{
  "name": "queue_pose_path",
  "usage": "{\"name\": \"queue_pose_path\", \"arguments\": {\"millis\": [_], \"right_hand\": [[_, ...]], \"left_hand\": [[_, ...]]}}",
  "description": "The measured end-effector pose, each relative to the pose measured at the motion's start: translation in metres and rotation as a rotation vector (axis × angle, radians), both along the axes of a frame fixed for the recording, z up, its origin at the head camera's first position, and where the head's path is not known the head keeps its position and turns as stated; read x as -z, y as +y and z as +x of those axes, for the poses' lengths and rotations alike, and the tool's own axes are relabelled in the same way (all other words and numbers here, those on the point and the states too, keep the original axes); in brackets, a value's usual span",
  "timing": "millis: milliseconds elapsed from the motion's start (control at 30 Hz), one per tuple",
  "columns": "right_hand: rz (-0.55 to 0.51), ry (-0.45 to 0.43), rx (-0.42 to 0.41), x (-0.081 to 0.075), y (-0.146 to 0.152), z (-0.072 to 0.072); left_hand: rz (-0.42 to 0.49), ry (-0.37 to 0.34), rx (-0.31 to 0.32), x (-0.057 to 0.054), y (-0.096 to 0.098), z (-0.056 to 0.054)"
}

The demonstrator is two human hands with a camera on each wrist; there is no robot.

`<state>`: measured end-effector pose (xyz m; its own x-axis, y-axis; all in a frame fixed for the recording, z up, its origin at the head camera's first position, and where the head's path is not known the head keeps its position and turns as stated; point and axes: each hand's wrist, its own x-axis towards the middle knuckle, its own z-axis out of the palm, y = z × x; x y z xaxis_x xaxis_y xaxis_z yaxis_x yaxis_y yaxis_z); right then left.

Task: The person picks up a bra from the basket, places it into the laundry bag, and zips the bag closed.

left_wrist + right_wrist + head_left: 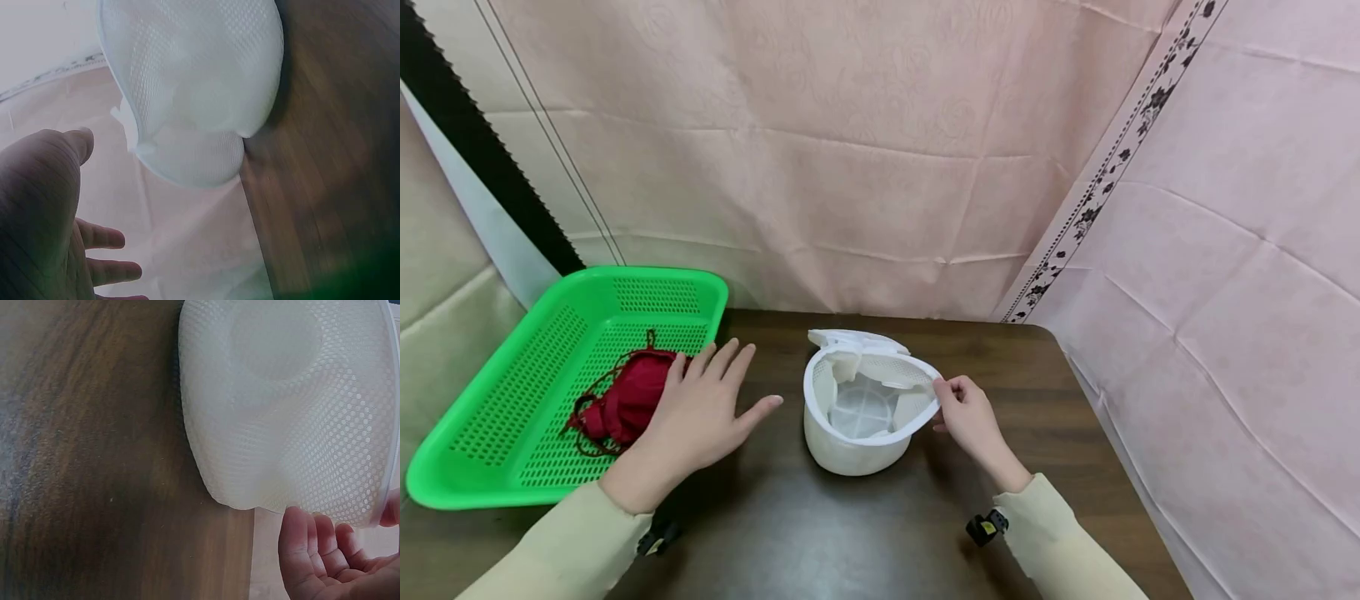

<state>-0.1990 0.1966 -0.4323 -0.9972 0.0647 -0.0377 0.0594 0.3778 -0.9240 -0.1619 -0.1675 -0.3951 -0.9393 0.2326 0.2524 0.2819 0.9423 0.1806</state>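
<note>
A white dome-shaped mesh wash bag (pixel 857 450) stands open-topped on the dark wooden table (pixel 850 542), its lid flap folded back at the far side. My right hand (pixel 951 393) pinches its right rim between thumb and fingers. In the right wrist view the mesh wall (pixel 294 406) fills the top, with the curled fingers of my right hand (pixel 325 556) just below its rim. My left hand (pixel 715 392) hovers flat with fingers spread, left of the bag, partly over a red garment (pixel 625 400) in a green basket (pixel 512 400). It holds nothing. The left wrist view shows the open palm (pixel 44 212) apart from the bag (pixel 194 81).
The green perforated basket sits at the table's left edge, overhanging it. Pink cloth hangs close behind the table and along the right side (pixel 1225 333). The bare tabletop (pixel 94 456) lies in front of the bag, towards me.
</note>
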Motion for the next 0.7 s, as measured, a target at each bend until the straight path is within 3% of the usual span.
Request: {"name": "queue_pose_path", "arguments": {"millis": [333,700], "right_hand": [[-0.017,0.007,-0.008,0.002,0.0,0.0],[0.043,0.039,-0.001,0.007,0.001,0.0]], "left_hand": [[0.007,-0.046,-0.05,-0.008,-0.032,-0.005],[0.155,-0.316,-0.048,-0.023,-0.08,-0.026]]}}
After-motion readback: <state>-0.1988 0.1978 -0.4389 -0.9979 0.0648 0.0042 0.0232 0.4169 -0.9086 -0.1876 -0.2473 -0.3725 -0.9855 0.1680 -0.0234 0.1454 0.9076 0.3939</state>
